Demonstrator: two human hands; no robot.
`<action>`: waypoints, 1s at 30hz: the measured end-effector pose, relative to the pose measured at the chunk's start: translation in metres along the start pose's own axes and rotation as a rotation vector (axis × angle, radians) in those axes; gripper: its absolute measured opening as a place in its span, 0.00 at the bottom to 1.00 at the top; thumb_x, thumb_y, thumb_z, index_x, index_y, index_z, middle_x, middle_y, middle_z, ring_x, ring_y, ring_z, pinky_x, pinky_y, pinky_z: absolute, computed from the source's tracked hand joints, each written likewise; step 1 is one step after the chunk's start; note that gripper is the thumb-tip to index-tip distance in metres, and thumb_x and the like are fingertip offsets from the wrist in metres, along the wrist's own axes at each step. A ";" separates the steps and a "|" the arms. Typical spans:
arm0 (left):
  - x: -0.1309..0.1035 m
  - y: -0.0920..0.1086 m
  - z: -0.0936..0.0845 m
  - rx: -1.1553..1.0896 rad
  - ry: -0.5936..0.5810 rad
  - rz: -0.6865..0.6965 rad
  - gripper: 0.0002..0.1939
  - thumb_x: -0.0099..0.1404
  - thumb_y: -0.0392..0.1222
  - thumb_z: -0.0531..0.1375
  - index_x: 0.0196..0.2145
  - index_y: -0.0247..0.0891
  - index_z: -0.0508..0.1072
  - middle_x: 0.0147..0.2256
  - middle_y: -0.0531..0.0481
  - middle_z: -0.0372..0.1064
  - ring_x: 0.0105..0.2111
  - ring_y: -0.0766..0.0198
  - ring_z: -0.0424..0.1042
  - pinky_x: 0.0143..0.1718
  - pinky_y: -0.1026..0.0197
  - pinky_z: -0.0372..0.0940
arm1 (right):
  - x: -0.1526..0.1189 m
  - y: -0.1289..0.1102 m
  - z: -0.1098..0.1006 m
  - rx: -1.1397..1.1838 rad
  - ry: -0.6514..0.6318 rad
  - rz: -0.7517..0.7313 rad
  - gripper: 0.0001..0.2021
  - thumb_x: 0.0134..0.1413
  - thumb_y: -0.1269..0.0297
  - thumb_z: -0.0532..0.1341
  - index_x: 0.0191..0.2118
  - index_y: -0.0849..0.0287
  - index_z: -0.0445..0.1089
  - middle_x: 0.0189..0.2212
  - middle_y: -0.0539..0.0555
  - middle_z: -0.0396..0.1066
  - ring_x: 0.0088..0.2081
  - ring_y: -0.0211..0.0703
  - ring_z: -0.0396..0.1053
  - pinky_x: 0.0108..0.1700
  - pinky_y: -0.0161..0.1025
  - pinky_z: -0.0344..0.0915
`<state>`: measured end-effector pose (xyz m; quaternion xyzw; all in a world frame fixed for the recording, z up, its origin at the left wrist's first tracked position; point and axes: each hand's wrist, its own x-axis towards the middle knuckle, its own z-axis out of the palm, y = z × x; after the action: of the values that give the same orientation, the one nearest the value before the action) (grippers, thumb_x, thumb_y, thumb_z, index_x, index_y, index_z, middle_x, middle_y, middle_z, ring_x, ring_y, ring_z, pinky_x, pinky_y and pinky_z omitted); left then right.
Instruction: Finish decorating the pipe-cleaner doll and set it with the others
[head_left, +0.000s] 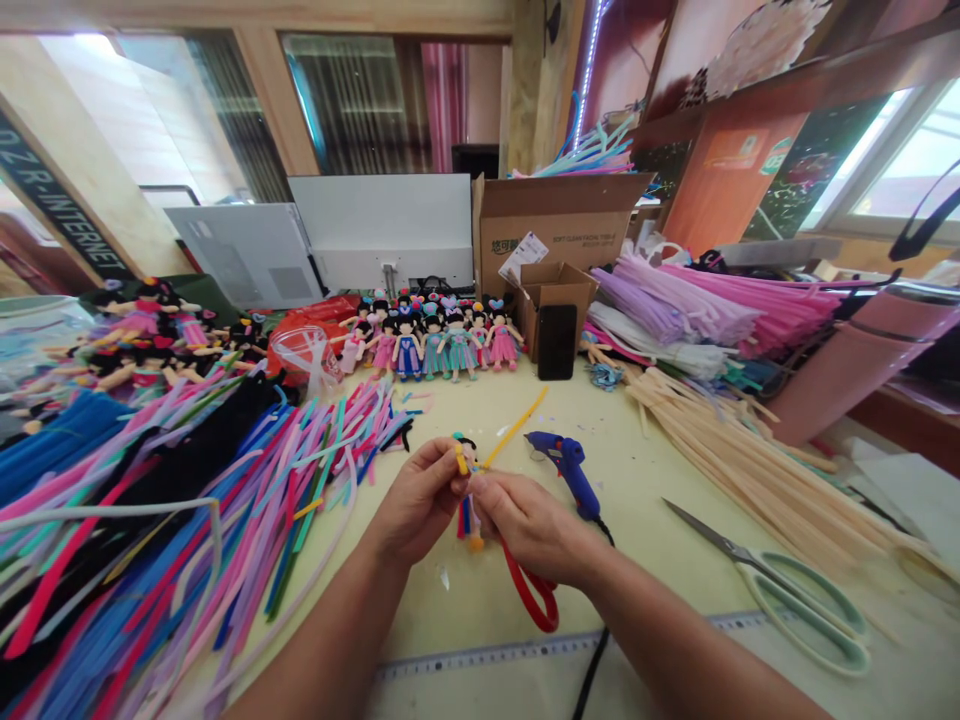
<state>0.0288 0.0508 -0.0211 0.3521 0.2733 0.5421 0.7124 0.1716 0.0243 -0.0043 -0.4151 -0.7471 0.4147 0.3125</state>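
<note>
Between my hands, over the middle of the table, is a small pipe-cleaner doll (pixel 470 512) with dark hair and a skirt in red, blue and white; my fingers cover much of it. My left hand (pixel 426 487) pinches it from the left near the head. From the right, my right hand (pixel 525 515) closes at its upper body. A yellow pipe cleaner (pixel 517 428) sticks up and right from between the fingers. Below my right hand hangs a red looped strip (pixel 546 612); where it is fastened is hidden.
A blue glue gun (pixel 566 463) and green-handled scissors (pixel 780 580) lie to the right. Loose coloured pipe cleaners (pixel 247 500) spread on the left, beige ones (pixel 742 450) on the right. Finished dolls (pixel 442 345) stand at the back by a black phone (pixel 556 342). A ruler (pixel 450 662) runs along the front.
</note>
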 end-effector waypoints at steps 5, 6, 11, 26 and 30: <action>0.000 0.001 0.001 -0.045 0.002 -0.007 0.15 0.43 0.41 0.74 0.23 0.33 0.73 0.20 0.57 0.66 0.19 0.77 0.57 0.23 0.72 0.57 | -0.003 -0.001 -0.006 -0.034 -0.007 -0.027 0.18 0.64 0.59 0.44 0.23 0.57 0.53 0.21 0.47 0.56 0.25 0.35 0.54 0.29 0.34 0.52; 0.000 0.002 0.000 -0.052 0.005 -0.005 0.15 0.43 0.41 0.74 0.23 0.33 0.72 0.20 0.57 0.65 0.19 0.77 0.57 0.23 0.72 0.57 | -0.003 -0.002 -0.008 -0.024 -0.012 -0.017 0.18 0.64 0.59 0.44 0.23 0.58 0.53 0.20 0.47 0.55 0.24 0.34 0.54 0.28 0.33 0.52; 0.000 0.002 -0.002 -0.048 0.001 -0.019 0.15 0.44 0.41 0.74 0.23 0.32 0.73 0.19 0.57 0.64 0.19 0.76 0.58 0.23 0.72 0.58 | -0.004 -0.004 -0.011 0.042 -0.044 0.015 0.20 0.63 0.60 0.44 0.21 0.58 0.57 0.19 0.47 0.56 0.23 0.34 0.54 0.27 0.33 0.52; 0.002 0.003 -0.004 0.057 0.016 -0.017 0.15 0.42 0.42 0.74 0.23 0.30 0.77 0.18 0.55 0.65 0.18 0.77 0.59 0.19 0.73 0.56 | -0.004 -0.003 -0.011 -0.024 -0.030 0.015 0.18 0.62 0.62 0.45 0.22 0.59 0.58 0.19 0.47 0.57 0.22 0.34 0.54 0.28 0.33 0.53; 0.002 0.004 -0.004 0.037 0.061 0.020 0.15 0.41 0.42 0.75 0.22 0.31 0.76 0.18 0.55 0.67 0.18 0.76 0.61 0.20 0.73 0.58 | -0.004 -0.004 -0.012 -0.073 -0.013 0.041 0.19 0.63 0.61 0.45 0.22 0.59 0.60 0.19 0.47 0.58 0.23 0.34 0.55 0.27 0.33 0.52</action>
<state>0.0235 0.0546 -0.0203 0.3510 0.3013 0.5547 0.6916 0.1821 0.0241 0.0040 -0.4388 -0.7550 0.3962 0.2837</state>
